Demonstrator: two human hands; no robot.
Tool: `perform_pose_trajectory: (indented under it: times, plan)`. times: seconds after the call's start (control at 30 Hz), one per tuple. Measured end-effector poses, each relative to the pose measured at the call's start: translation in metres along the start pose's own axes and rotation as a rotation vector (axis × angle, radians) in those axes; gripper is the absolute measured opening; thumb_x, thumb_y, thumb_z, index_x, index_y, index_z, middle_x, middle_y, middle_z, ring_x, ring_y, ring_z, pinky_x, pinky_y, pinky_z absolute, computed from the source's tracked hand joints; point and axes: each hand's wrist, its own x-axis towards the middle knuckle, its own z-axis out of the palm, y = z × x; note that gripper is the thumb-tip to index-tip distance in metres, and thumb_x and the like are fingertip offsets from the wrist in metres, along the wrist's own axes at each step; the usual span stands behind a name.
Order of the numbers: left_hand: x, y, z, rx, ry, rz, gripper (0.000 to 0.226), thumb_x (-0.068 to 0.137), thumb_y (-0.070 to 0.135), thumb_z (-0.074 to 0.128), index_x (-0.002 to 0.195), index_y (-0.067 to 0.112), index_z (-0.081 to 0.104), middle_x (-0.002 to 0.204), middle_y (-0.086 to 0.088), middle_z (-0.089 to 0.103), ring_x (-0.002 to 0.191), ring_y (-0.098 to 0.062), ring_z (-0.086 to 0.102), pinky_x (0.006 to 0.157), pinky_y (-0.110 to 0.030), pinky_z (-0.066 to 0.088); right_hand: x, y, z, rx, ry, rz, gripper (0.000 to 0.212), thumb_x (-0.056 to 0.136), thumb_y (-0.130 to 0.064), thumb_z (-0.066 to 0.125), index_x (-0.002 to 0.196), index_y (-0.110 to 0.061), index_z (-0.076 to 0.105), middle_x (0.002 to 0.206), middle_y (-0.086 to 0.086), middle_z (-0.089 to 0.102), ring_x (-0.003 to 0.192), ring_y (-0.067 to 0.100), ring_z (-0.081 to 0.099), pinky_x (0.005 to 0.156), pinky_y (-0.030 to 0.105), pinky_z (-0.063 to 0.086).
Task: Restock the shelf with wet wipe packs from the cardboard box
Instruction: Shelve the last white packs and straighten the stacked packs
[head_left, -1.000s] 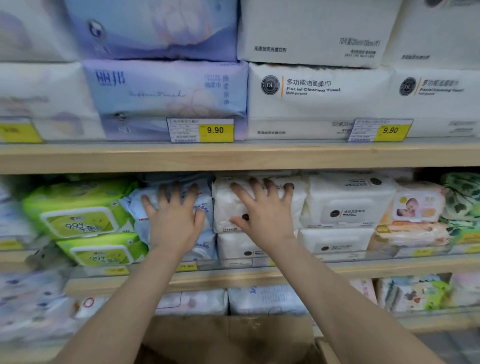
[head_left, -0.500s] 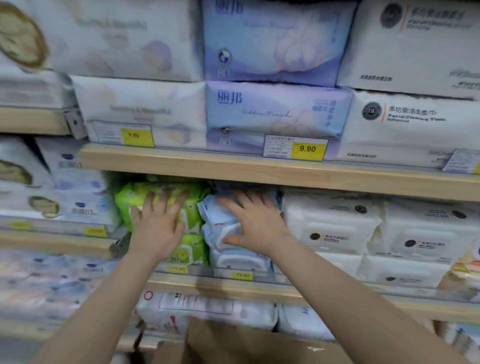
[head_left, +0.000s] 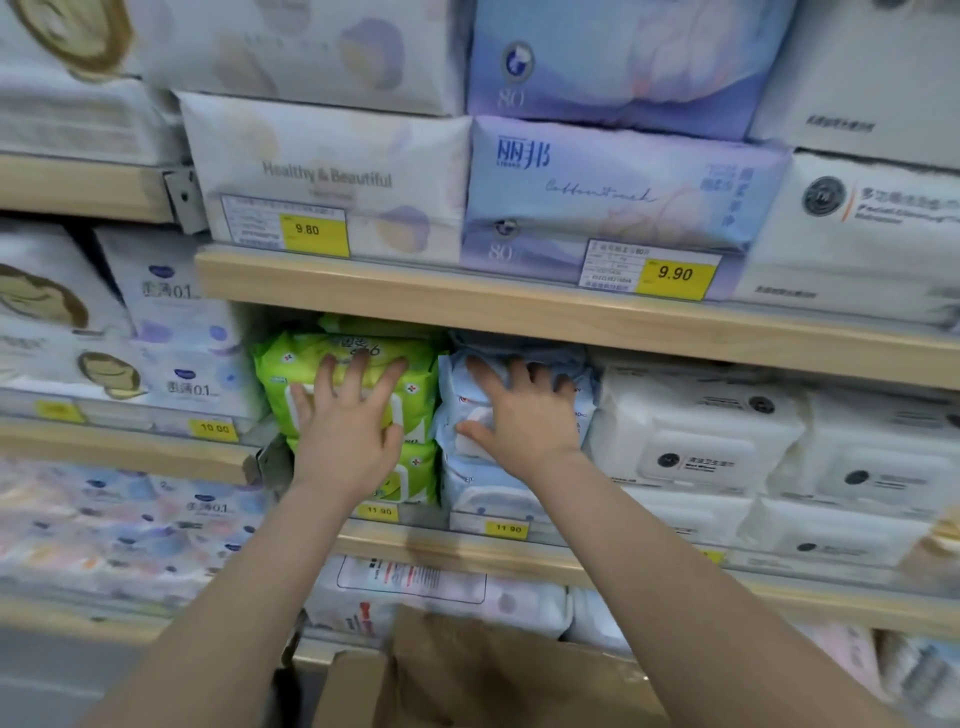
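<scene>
Left hand (head_left: 345, 436) splayed flat on two green packs (head_left: 353, 364); right hand (head_left: 524, 421) splayed on seemingly two blue packs (head_left: 498, 488).

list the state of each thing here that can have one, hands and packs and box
left hand: open, fingers spread, flat on the green wipe packs
right hand: open, flat on the blue wipe packs
green wipe packs: stacked on the shelf, lids shut
blue wipe packs: stacked beside the green ones, touching them
white wipe packs: stacked, lids shut, untouched
cardboard box: open, flap up, contents hidden
</scene>
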Motion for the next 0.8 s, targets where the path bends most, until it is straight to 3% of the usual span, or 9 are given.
perform_pose_trajectory:
  times: [0.2,0.33,0.4,0.5,0.6,0.7,0.8]
  plan:
    - [0.0,0.003,-0.004,0.008,-0.066,0.011,0.065,0.076,0.033,0.048,0.139,0.031,0.033,0.144,-0.011,0.033,0.131,-0.041,0.021,0.097,-0.071,0.022,0.003,-0.005,-0.008,-0.007,-0.099,0.038,0.072,0.084,-0.063,0.045,0.144,-0.035,0.018,0.137,0.014,0.035,0.122,0.034,0.035,0.1,0.054,0.026]
    - [0.006,0.022,-0.016,0.028,-0.081,-0.063,0.062,0.083,0.047,0.044,0.141,0.029,0.032,0.147,-0.013,0.027,0.135,-0.04,0.015,0.103,-0.068,0.01,-0.013,0.025,-0.033,0.114,-0.073,-0.095,0.075,0.077,-0.062,0.057,0.142,-0.036,0.029,0.137,0.009,0.038,0.126,0.034,0.034,0.107,0.05,0.023]
    - [0.015,0.05,-0.022,-0.002,-0.022,0.069,0.071,0.074,0.057,0.036,0.138,0.026,0.039,0.137,-0.016,0.04,0.128,-0.038,0.028,0.104,-0.065,0.012,-0.032,0.059,-0.046,0.039,0.021,-0.13,0.078,0.069,-0.061,0.065,0.136,-0.03,0.041,0.128,0.008,0.049,0.12,0.032,0.042,0.103,0.049,0.028]
    - [0.034,0.108,-0.018,-0.114,-0.012,0.346,0.075,0.07,0.064,0.034,0.137,0.032,0.04,0.133,-0.006,0.048,0.123,-0.032,0.037,0.106,-0.058,0.017,-0.056,0.109,-0.054,-0.017,0.042,-0.002,0.079,0.064,-0.061,0.07,0.132,-0.028,0.047,0.123,0.007,0.054,0.116,0.034,0.047,0.102,0.051,0.029]
    - [0.045,0.147,0.002,-0.098,-0.096,0.365,0.071,0.076,0.068,0.042,0.14,0.039,0.033,0.141,0.003,0.042,0.126,-0.027,0.036,0.103,-0.05,0.022,-0.061,0.128,-0.048,0.036,-0.035,0.094,0.071,0.074,-0.064,0.059,0.136,-0.034,0.041,0.133,0.002,0.048,0.122,0.03,0.042,0.103,0.051,0.028]
    - [0.041,0.155,0.021,-0.057,-0.051,0.293,0.063,0.075,0.063,0.036,0.126,0.031,0.055,0.111,-0.005,0.063,0.099,-0.031,0.056,0.091,-0.059,0.036,-0.059,0.129,-0.041,0.031,-0.005,0.105,0.065,0.077,-0.065,0.054,0.133,-0.034,0.043,0.13,0.001,0.049,0.118,0.031,0.044,0.096,0.05,0.034]
    - [0.038,0.152,0.026,-0.056,0.047,0.275,0.056,0.076,0.055,0.038,0.118,0.027,0.061,0.094,-0.006,0.064,0.086,-0.031,0.058,0.086,-0.065,0.038,-0.058,0.13,-0.035,0.015,0.046,0.115,0.061,0.077,-0.064,0.051,0.129,-0.033,0.047,0.126,0.003,0.053,0.112,0.032,0.048,0.09,0.051,0.036]
